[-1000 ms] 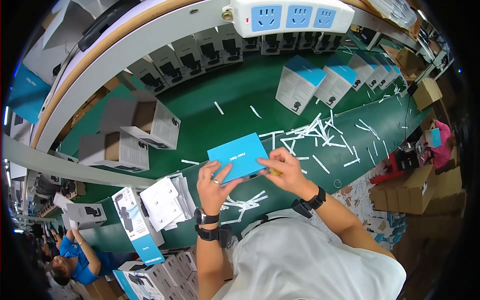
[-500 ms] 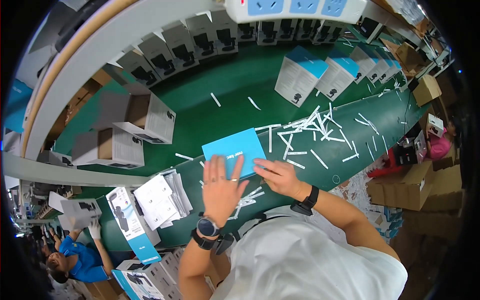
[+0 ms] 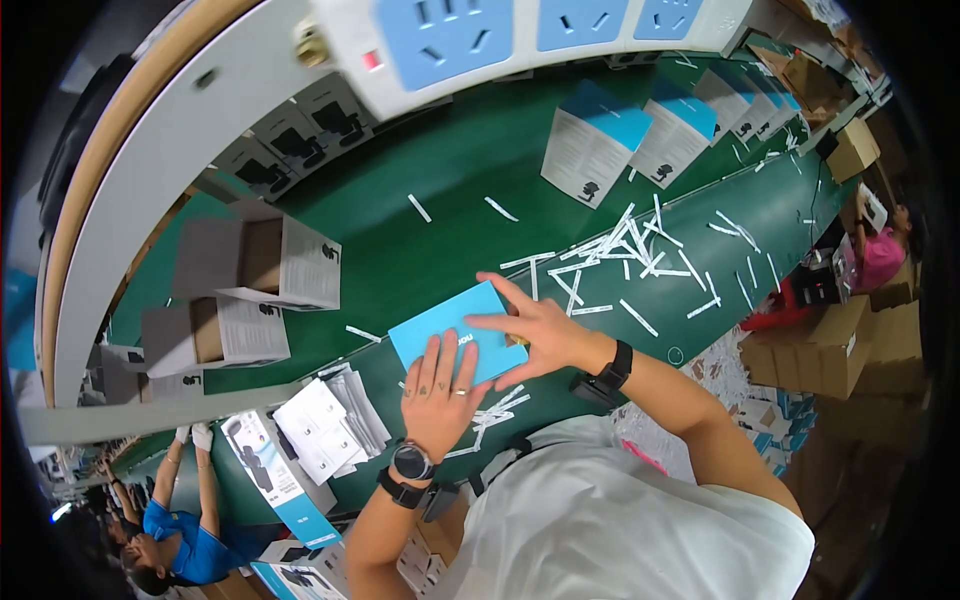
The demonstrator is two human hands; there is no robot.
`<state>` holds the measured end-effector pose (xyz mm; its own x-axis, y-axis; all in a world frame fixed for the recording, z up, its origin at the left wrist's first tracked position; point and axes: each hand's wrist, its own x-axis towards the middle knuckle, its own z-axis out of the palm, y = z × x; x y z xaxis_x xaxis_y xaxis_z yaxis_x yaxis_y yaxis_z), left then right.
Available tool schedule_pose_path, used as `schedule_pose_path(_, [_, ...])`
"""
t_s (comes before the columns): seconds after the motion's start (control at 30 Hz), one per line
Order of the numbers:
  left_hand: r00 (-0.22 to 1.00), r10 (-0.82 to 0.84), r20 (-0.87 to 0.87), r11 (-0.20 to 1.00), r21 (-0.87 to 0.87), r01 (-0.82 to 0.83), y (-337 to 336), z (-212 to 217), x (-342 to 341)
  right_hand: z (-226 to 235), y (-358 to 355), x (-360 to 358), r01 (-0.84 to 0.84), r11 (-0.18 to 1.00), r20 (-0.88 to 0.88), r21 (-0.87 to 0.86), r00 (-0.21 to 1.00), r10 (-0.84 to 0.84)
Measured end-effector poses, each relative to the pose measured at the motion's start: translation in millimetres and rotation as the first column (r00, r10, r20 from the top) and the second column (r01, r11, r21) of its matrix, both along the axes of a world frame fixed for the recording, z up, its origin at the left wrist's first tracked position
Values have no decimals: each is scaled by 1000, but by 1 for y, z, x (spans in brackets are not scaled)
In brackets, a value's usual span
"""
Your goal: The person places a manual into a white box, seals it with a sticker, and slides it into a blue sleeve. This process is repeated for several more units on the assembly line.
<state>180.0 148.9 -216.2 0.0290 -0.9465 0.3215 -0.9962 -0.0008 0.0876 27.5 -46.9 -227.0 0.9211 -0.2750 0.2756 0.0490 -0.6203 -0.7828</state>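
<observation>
Both your hands on the blue box

The box sits just below the middle of the frame, tilted, over the front of the green table; whether it touches the table, you cannot tell from here. Your left hand lies flat on its top face, fingers straight and close together. Your right hand spans its right end with fingers spread: one fingertip on the top face, another past the upper edge, the thumb by the lower edge. Whether that hand is clamped on the box cannot be told. You wear a watch on your left wrist.

Right of centre, white strips lie in a loose heap, with single ones scattered around. Left of centre stand two open cartons, side by side. Below them, toward the lower left, a stack of papers rests near a tall white-and-blue pack. Blue-topped cartons line up at upper right, under the power strip crossing the top. A co-worker in blue is at lower left, another in pink at far right.
</observation>
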Motion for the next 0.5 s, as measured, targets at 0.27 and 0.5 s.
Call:
schedule_pose_path(0.27, [980,-74,-183,963,244,118,-23,49,58,-11,-3,3,-47,983,113,178,993,27])
schedule_pose_path(0.5, [940,-321,-115,879,333,341,-83,76,116,-22,-59,-8,150,984,155,97,974,-164])
